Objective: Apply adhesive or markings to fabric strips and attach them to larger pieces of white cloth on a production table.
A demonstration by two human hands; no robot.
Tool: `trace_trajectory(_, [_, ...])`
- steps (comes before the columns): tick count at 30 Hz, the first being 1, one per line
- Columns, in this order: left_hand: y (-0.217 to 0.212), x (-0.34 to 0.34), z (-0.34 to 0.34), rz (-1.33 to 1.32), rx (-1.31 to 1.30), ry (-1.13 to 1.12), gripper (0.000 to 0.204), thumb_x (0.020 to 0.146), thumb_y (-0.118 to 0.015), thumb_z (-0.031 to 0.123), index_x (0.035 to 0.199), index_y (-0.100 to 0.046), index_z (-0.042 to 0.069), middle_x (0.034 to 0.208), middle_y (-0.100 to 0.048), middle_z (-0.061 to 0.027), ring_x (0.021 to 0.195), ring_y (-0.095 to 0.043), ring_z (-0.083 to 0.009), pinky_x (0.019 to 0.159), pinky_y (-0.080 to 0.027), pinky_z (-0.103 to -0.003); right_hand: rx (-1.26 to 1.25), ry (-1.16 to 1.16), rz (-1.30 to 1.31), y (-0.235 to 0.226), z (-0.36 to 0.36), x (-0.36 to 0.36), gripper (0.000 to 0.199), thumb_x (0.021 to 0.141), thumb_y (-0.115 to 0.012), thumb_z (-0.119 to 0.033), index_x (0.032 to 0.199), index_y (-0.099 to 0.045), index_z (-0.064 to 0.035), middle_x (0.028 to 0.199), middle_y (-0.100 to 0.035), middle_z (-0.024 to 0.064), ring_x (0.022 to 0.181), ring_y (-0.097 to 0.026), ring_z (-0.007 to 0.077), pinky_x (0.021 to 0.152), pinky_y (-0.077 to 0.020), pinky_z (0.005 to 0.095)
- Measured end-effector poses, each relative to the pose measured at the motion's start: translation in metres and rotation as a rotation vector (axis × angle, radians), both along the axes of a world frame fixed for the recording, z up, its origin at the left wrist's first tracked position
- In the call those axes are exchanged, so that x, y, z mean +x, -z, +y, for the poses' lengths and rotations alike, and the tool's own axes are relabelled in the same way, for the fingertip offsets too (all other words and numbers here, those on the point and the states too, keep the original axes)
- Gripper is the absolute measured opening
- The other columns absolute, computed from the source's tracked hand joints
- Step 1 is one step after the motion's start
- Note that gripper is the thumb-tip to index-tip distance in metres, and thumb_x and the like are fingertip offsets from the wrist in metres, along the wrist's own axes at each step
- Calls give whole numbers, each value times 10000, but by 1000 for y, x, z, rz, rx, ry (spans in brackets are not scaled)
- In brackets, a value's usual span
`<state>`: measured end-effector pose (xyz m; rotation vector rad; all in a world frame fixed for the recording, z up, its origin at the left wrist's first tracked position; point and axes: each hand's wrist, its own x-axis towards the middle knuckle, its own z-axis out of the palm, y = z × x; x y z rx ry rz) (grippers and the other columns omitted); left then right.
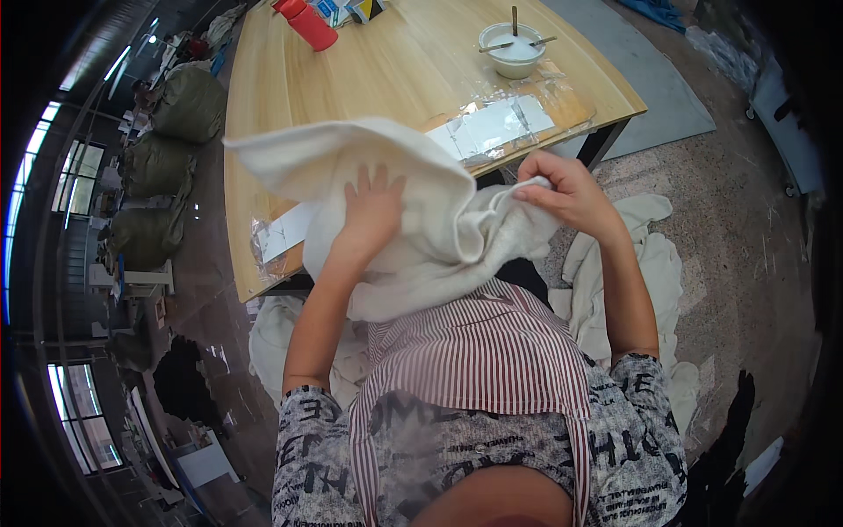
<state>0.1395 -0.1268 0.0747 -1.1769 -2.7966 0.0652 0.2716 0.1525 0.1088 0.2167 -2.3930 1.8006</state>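
A cream-white piece of soft fabric (413,189) hangs between my hands, over the near edge of the table and above my striped apron. Its left part lifts up in a wide flap, a little blurred. My left hand (373,206) is spread against the fabric, fingers apart and pointing away from me. On the other side, my right hand (566,193) pinches a gathered edge of the fabric between thumb and fingers. The folds bunch up near that right hand.
A wooden table (351,88) stands ahead, with a white bowl of white stuff and sticks (514,53), a red bottle (307,25) and a taped white strip (492,127). White fabric (632,255) lies on the floor at right. Stuffed green sacks (145,237) line the left.
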Motion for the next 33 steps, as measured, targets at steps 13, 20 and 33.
trace_trajectory(13, [-65, -35, -120, -213, 652, -193, 516, 631, -391, -147, 1021, -650, 70, 1143, -600, -139, 1146, -520, -315, 1001, -391, -374, -165, -115, -288, 10, 15, 27, 121, 830, -661, -99, 899, -585, -36, 812, -546, -38, 760, -471, 46, 668, -389, 204])
trace_trajectory(20, [-48, 6, -145, -299, 438, -76, 530, 656, -446, -129, 1078, -659, 109, 1235, -561, -150, 1247, -438, -346, 1077, -318, -396, -201, -204, -275, -2, 2, 4, 126, 856, -625, -81, 965, -604, -23, 869, -569, -24, 806, -499, 57, 708, -406, 208])
trace_trajectory(33, [-164, -18, -75, -394, 1471, -205, 161, 912, -568, 148, 941, -655, 15, 785, -597, 26, 666, -495, -40, 549, -396, -236, -149, -663, 238, -106, -55, -12, 158, 860, -622, -152, 910, -643, -4, 882, -649, 80, 766, -619, 188, 679, -458, 261])
